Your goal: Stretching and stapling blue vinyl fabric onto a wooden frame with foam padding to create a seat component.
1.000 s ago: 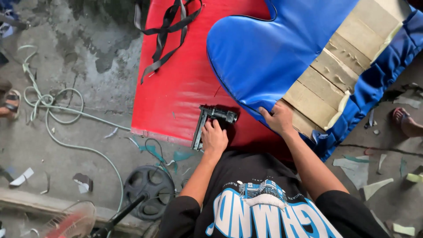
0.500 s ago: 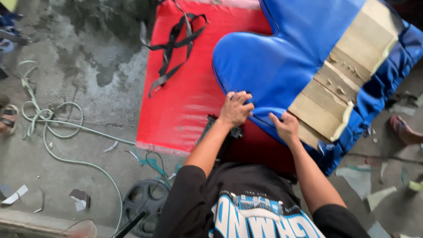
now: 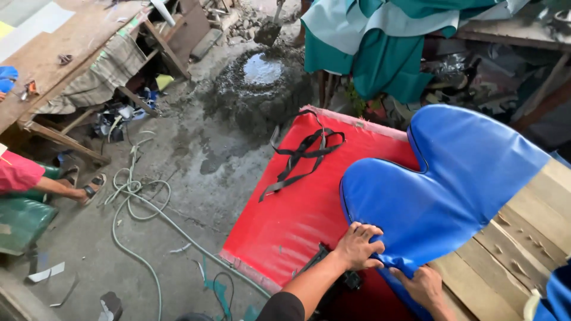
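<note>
Gripping the edge of the blue vinyl cover [image 3: 452,184], our left hand [image 3: 358,245] has its fingers curled over the rounded lobe. Our right hand [image 3: 425,286] pinches the same edge just beside it, lower down. We note the cover lies partly over a wooden frame [image 3: 517,232], resting on a red pad [image 3: 309,208]. A black tool [image 3: 333,279] sits on the pad under our left wrist. Black straps [image 3: 303,151] lie further up the pad.

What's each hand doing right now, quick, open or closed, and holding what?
Left hand: closed, fingers gripping the edge of the blue vinyl cover.
Right hand: pressed on the cover's lower edge; whether it grips cannot be told.
</note>
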